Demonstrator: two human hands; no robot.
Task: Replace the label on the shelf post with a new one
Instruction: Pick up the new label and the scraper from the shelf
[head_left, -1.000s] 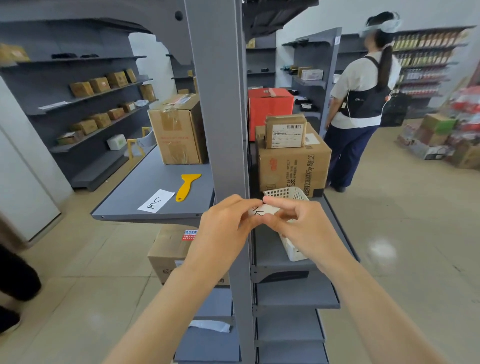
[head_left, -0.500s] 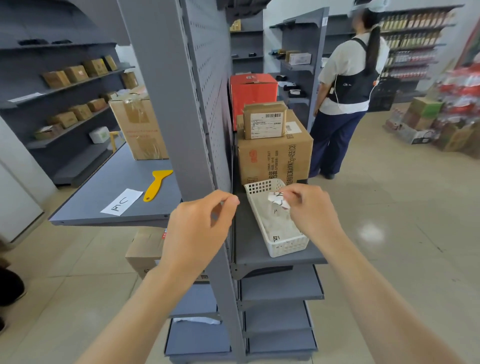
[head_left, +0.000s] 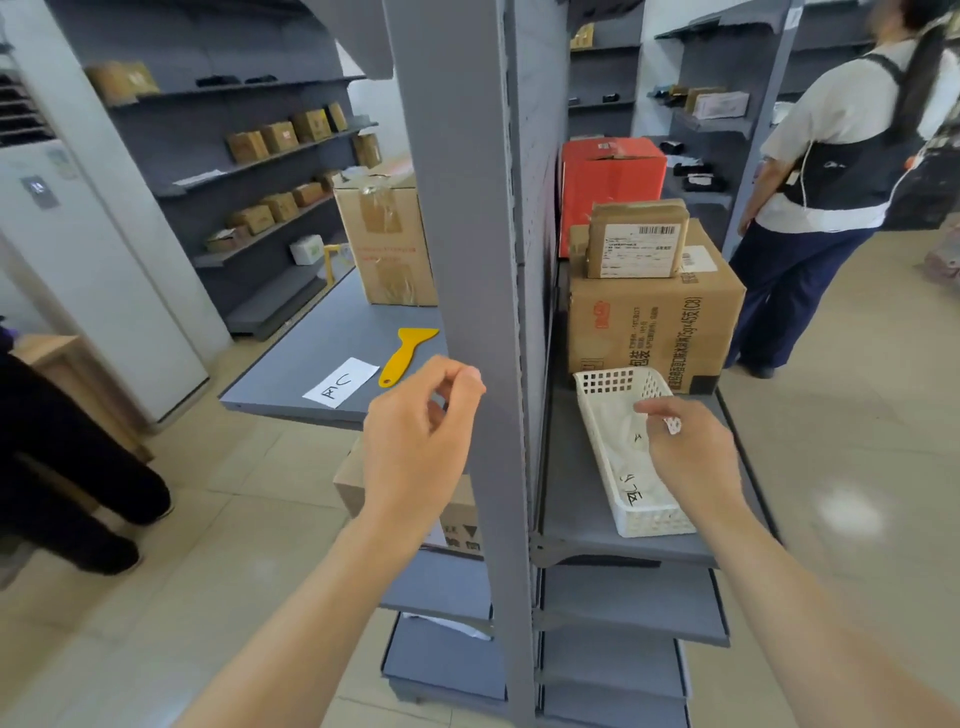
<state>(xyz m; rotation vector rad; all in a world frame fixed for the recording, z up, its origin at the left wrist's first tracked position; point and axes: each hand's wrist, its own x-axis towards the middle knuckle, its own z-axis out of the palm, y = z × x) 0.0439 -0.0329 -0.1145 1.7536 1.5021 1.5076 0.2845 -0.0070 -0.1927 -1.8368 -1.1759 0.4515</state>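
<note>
Head view: I see my left hand (head_left: 415, 441) raised against the grey shelf post (head_left: 462, 260), thumb and forefinger drawn close together at the post's face; I cannot tell whether anything is pinched between them. My right hand (head_left: 691, 457) is over the white basket (head_left: 613, 384) on the right-hand shelf, its fingers closed on a small crumpled scrap of white paper (head_left: 671, 425). Paper slips with handwritten marks lie inside the basket. The 2 hands are well apart, with the post between them.

On the left-hand shelf (head_left: 291, 374) lies a white label (head_left: 340, 382) with handwritten characters, flat near the front edge, and just beside it a yellow scraper (head_left: 408, 353), its blade pointing toward the back. Behind them stands a taped cardboard box (head_left: 384, 234). On the right-hand shelf, behind the basket, a large cardboard carton (head_left: 654, 322) carries a smaller parcel (head_left: 636, 239), with a red box (head_left: 608, 176) further back.
</note>
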